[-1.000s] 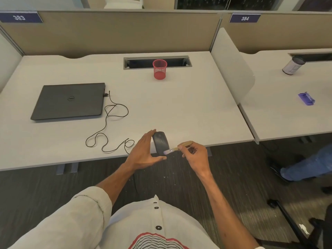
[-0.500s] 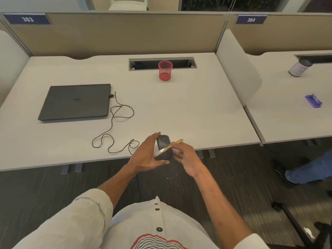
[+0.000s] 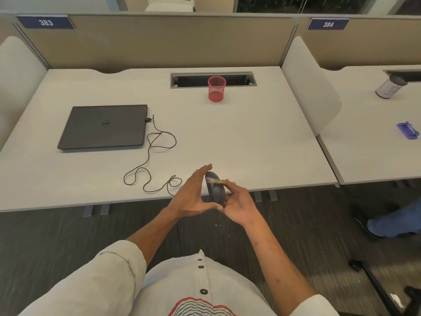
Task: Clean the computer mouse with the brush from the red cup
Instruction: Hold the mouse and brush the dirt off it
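Currently, your left grip [image 3: 190, 197] is pinching the mouse [image 3: 216, 191] endwise, leaving its upper face free; your right grip [image 3: 239, 206] is pinching the brush [image 3: 218, 182] across it.

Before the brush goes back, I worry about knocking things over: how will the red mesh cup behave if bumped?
The red mesh cup looks empty and see-through, so it is probably light and easy to slide. It stands upright, taller than wide, so a knock near the rim could tip it.

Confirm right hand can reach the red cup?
Probably, with a long stretch: the right hand holds the brush at the near edge of the desk; the red cup stands far back, nothing standing between.
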`<action>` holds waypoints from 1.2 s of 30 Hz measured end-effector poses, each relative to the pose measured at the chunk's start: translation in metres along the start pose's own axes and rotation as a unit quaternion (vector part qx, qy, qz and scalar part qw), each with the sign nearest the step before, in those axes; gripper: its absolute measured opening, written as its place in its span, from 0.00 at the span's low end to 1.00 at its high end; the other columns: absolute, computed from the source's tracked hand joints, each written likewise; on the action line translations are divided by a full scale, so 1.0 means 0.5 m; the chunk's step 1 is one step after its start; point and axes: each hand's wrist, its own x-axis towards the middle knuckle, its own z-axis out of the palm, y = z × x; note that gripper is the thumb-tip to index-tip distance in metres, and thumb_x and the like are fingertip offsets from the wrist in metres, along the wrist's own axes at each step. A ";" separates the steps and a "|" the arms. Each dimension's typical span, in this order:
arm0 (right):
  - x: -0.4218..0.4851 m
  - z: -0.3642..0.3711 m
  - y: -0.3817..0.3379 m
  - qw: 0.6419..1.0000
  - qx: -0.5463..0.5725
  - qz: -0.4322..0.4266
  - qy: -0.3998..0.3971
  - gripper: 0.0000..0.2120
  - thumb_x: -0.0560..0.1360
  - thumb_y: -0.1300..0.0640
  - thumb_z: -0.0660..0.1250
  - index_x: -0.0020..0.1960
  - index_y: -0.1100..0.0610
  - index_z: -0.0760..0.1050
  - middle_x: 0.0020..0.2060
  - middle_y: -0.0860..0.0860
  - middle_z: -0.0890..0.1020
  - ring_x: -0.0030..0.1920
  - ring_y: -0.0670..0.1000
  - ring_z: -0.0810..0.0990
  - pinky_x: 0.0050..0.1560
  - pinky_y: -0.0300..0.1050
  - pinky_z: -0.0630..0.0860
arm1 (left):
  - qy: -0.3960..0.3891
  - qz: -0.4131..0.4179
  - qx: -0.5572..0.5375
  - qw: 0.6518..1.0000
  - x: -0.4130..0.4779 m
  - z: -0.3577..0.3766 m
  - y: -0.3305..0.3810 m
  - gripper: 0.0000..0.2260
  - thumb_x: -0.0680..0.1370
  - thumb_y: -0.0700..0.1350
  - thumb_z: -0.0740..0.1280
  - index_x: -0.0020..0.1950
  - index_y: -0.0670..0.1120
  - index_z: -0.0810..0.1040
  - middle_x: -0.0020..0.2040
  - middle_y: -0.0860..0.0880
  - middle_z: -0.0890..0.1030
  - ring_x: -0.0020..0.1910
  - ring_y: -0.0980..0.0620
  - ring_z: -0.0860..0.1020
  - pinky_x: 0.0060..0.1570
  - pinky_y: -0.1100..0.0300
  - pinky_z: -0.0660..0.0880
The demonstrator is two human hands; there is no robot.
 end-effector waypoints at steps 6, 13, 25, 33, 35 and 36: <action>0.001 -0.008 0.021 0.995 0.081 0.010 -0.056 0.14 0.82 0.56 0.74 0.66 0.57 0.80 0.64 0.63 0.82 0.49 0.62 0.84 0.33 0.50 0.77 | 0.001 0.011 -0.014 1.000 0.001 -0.003 0.009 0.65 0.63 0.85 0.68 0.89 0.50 0.51 0.89 0.55 0.55 0.87 0.54 0.59 0.86 0.55 0.56; 0.002 -0.004 0.037 0.992 0.097 0.020 -0.073 0.14 0.85 0.54 0.70 0.69 0.55 0.78 0.58 0.62 0.85 0.54 0.62 0.84 0.41 0.46 0.68 | -0.010 0.022 0.007 1.000 0.003 -0.007 0.008 0.65 0.63 0.80 0.74 0.89 0.50 0.50 0.89 0.53 0.58 0.87 0.52 0.59 0.87 0.46 0.59; -0.004 -0.011 0.033 0.994 0.084 0.024 -0.070 0.14 0.84 0.55 0.71 0.68 0.56 0.77 0.73 0.66 0.79 0.62 0.65 0.82 0.55 0.54 0.78 | -0.015 0.027 0.021 0.999 0.002 -0.005 -0.001 0.61 0.69 0.67 0.82 0.89 0.51 0.49 0.88 0.52 0.59 0.87 0.51 0.60 0.87 0.46 0.60; -0.047 0.000 -0.030 0.967 -0.121 -0.222 0.027 0.06 0.83 0.52 0.74 0.56 0.51 0.89 0.59 0.53 0.87 0.63 0.56 0.82 0.60 0.56 0.77 | -0.004 0.006 0.012 1.000 -0.004 -0.006 -0.004 0.60 0.68 0.73 0.79 0.89 0.55 0.48 0.88 0.53 0.58 0.86 0.50 0.62 0.83 0.52 0.59; -0.065 0.006 -0.047 0.931 -0.218 -0.288 0.043 0.06 0.82 0.51 0.75 0.54 0.50 0.91 0.54 0.52 0.90 0.55 0.53 0.84 0.53 0.54 0.78 | -0.003 -0.004 0.003 1.000 -0.003 -0.010 -0.005 0.60 0.68 0.73 0.78 0.89 0.54 0.49 0.88 0.54 0.58 0.86 0.50 0.63 0.83 0.50 0.60; -0.070 0.006 -0.052 0.914 -0.254 -0.312 0.049 0.06 0.81 0.51 0.76 0.54 0.51 0.91 0.52 0.51 0.90 0.52 0.51 0.85 0.51 0.53 0.78 | 0.000 -0.007 -0.001 1.000 -0.002 -0.012 -0.006 0.60 0.68 0.73 0.78 0.89 0.53 0.50 0.88 0.53 0.59 0.85 0.50 0.63 0.83 0.49 0.61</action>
